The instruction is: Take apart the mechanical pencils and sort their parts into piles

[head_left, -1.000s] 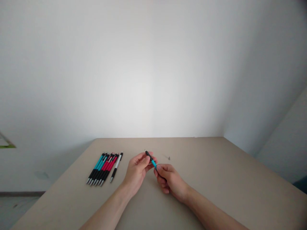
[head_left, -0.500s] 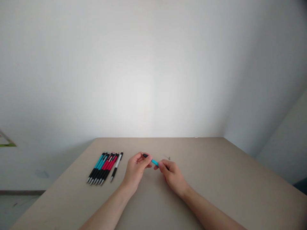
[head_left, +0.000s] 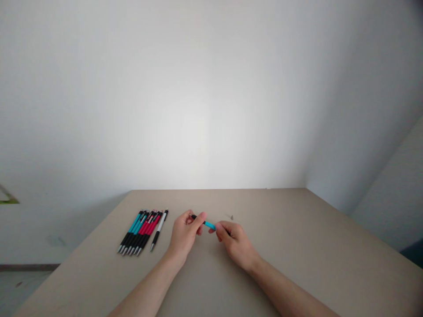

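Observation:
Between my two hands is a blue pen (head_left: 209,225) with black ends, held slanting over the middle of the table. My left hand (head_left: 185,230) pinches its black upper end between thumb and fingers. My right hand (head_left: 235,240) is closed around the other end and hides much of it. Just beyond my right hand, a small grey piece (head_left: 231,217) lies on the table, too small to name. Left of my left hand lies a white pen (head_left: 160,229) with a black grip.
Several blue and red pens (head_left: 140,232) lie side by side in a slanted row at the left of the beige table (head_left: 284,255). A pale wall (head_left: 211,97) rises behind the table's far edge.
My left thumb and fingers have shifted slightly left along the pen, and more of its black end shows. My right hand keeps its hold. The view has moved slightly.

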Demonstrator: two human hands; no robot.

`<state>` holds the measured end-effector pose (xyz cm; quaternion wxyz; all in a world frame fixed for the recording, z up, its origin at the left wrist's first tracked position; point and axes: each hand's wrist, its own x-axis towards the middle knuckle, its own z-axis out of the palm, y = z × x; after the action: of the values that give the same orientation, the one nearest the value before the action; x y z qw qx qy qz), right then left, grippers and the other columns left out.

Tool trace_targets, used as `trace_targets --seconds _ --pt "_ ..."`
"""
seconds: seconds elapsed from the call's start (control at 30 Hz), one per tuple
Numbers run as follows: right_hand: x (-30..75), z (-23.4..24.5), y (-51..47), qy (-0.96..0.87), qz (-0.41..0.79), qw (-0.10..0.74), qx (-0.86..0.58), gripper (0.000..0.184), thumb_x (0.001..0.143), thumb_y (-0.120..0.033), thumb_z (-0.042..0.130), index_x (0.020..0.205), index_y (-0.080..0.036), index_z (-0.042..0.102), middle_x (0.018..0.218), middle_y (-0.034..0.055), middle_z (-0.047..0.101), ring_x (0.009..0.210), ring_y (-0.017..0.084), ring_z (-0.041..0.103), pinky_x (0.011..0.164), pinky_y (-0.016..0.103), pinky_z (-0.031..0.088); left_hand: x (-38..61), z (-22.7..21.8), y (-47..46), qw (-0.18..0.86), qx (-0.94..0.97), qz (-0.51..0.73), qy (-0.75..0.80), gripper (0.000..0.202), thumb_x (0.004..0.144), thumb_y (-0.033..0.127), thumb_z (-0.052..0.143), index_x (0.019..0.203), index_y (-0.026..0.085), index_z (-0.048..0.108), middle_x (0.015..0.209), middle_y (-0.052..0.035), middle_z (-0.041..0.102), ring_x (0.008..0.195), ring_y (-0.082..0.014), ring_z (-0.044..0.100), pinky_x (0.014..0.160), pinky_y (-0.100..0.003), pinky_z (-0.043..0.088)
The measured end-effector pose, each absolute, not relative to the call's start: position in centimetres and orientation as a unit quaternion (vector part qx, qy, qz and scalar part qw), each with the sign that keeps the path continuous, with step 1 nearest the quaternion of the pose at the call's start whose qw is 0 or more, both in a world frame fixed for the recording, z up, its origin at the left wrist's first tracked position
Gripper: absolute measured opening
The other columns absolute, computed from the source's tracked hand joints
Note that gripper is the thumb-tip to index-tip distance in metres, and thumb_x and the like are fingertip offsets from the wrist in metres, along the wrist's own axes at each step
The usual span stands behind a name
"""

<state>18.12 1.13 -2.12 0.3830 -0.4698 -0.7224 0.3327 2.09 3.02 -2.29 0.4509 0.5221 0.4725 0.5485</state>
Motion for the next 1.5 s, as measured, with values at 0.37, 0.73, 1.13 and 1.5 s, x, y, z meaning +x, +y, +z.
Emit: trace_targets --seconds 0.37,0.73,1.13,1.5 --pt "18.3 -1.9 1.0 -0.722 0.279 0.396 -0.495 0.002 0.077 -0.016 0.058 0.075 -0.016 0.057 0.063 -0.0019 0.055 0.060 0.012 0.047 0.057 0.023 0.034 2.1 -2.3 2.9 0.428 0.518 0.546 0.501 0.044 0.072 0.050 0.065 0.053 0.019 0.041 0.042 0.0045 0.048 0.043 -0.0092 0.041 0.046 -0.020 0.028" --pt "19.1 -2.1 1.7 -0.801 0.174 0.383 -0.426 0.019 0.087 -0.012 0.044 0.085 -0.017 0.063 0.081 0.0054 0.060 0.075 0.016 0.055 0.068 0.027 0.040 2.1 -1.9 2.7 0.422 0.533 0.525 0.513 0.044 0.071 0.052 0.065 0.052 0.019 0.043 0.042 0.0036 0.050 0.040 -0.0093 0.040 0.044 -0.021 0.028" --pt "19.5 -2.2 2.1 -0.770 0.152 0.399 -0.474 0.017 0.075 -0.003 0.053 0.076 -0.019 0.052 0.076 0.0020 0.058 0.068 0.015 0.052 0.063 0.026 0.040 2.4 -1.6 2.3 0.470 0.538 0.470 0.518 0.055 0.071 0.057 0.061 0.034 0.017 0.050 0.036 -0.0014 0.049 0.037 -0.0103 0.040 0.045 -0.024 0.029" --pt "19.9 -1.9 2.5 -0.756 0.088 0.476 -0.440 0.017 0.077 -0.004 0.052 0.070 -0.020 0.052 0.076 0.0031 0.057 0.074 0.017 0.052 0.068 0.028 0.041 2.3 -0.9 1.8 0.578 0.550 0.369 0.476 0.053 0.075 0.057 0.056 0.046 0.012 0.060 0.052 -0.0050 0.059 0.041 -0.0092 0.045 0.041 -0.021 0.030"
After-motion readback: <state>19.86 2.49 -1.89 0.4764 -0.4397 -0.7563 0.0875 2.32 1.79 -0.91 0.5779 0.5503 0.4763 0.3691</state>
